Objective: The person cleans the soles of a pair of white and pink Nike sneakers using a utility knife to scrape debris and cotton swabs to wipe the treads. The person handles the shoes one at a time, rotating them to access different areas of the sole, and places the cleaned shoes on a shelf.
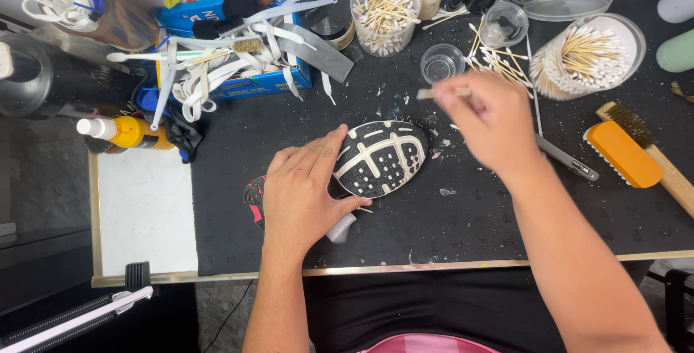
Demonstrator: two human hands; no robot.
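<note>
My left hand [303, 194] presses flat on the shoe [379, 158], sole up on the bench [463, 216], pinning the heel. My right hand [491, 118], blurred, pinches a small stick [434, 93] just past the toe. Best to keep the left firm, work tread grooves with light strokes.
</note>
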